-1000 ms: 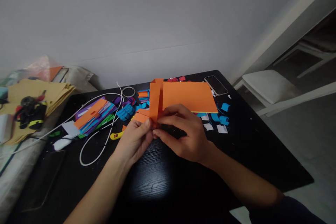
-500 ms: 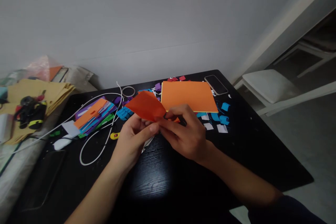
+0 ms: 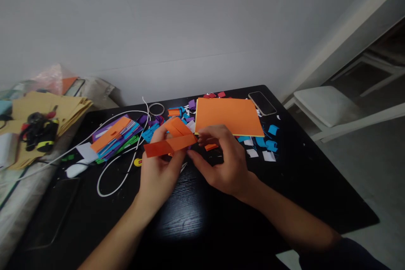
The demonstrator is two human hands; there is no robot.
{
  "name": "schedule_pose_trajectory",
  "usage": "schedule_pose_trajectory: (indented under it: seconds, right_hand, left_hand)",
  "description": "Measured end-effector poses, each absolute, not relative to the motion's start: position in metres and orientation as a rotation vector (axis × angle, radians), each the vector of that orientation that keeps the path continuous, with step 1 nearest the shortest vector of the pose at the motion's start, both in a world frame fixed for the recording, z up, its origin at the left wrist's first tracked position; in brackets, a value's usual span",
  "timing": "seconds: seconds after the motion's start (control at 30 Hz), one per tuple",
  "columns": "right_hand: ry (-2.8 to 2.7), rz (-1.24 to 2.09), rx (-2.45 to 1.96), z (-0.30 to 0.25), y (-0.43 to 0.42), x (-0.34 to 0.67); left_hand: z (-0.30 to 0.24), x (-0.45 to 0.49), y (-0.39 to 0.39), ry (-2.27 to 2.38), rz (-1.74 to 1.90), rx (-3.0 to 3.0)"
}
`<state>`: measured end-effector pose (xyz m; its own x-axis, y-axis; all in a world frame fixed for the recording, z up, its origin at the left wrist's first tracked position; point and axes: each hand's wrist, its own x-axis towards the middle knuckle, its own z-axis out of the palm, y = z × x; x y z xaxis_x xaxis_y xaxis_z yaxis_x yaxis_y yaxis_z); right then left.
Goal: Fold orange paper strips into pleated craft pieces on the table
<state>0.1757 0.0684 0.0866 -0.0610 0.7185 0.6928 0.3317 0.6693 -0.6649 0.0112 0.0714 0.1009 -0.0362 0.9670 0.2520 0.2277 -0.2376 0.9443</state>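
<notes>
A strip of orange paper (image 3: 158, 148), bent over into a pointed loop, is held above the table in my left hand (image 3: 158, 177). The left fingers curl behind the strip while the thumb presses from below. Close by on the other side, my right hand (image 3: 226, 162) has its thumb and index finger parted around the strip's pointed right end. Contact between those fingertips and the paper is hard to make out. Beneath my right fingers lies a small orange paper piece (image 3: 211, 147).
An orange sheet (image 3: 229, 116) lies behind my hands among blue, white and red paper scraps. A phone (image 3: 262, 103) rests at the back right. To the left are stacked coloured strips (image 3: 114, 139), a white cable (image 3: 98, 183) and a yellow cutter (image 3: 138, 162).
The orange paper has turned from a broad raised flap into a narrow bent strip. My right fingers have come apart from their pinch on it; my left hand keeps hold.
</notes>
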Motion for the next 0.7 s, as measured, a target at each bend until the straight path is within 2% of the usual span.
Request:
schedule_pose_trajectory:
  seconds: [0.33,0.5,0.7]
  right_hand:
    - [-1.478,0.799,-0.894,0.0860,0.0740,0.1777]
    - [-1.339,0.912,-0.876,0.0861,0.0739,0.1760]
    - [-1.339,0.901,-0.855,0.0884,0.0723,0.1760]
  left_hand:
    - [0.0970,0.0110,0.0708,1.165,1.359,1.565]
    - [0.1001,0.0130,0.0671,1.227,1.415,1.634]
    - [0.0979,0.0080,0.0655,1.392,1.264,1.845]
